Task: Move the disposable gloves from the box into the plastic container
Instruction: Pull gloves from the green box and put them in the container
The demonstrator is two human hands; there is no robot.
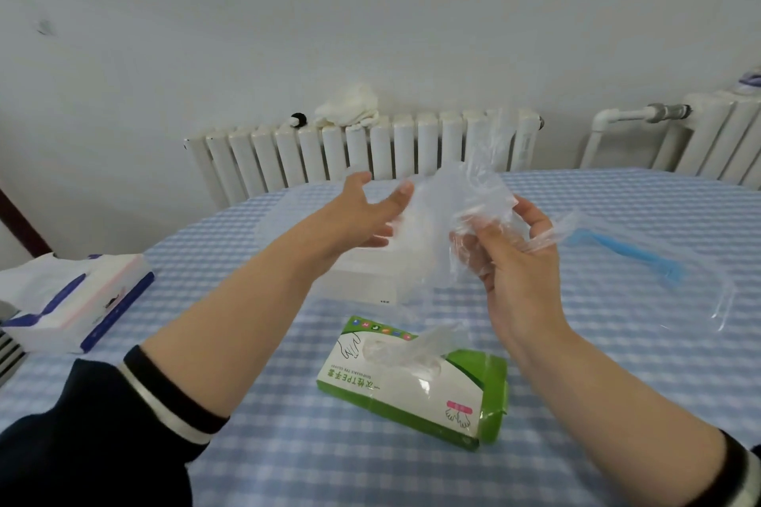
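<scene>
A green and white glove box [416, 387] lies on the checked tablecloth in front of me, with a clear glove poking out of its top slot. Behind it stands a clear plastic container [362, 276], partly hidden by my arm. My right hand [519, 255] pinches a crumpled clear disposable glove [457, 214] in the air above the container. My left hand [362, 214] is spread beside the glove, its fingertips touching the glove's left edge without a clear grip.
A tissue pack [74, 300] sits at the table's left edge. A blue-handled brush [630, 251] and a clear plastic bag [716, 292] lie at the right. White radiators [362, 152] stand against the wall behind the round table [617, 362].
</scene>
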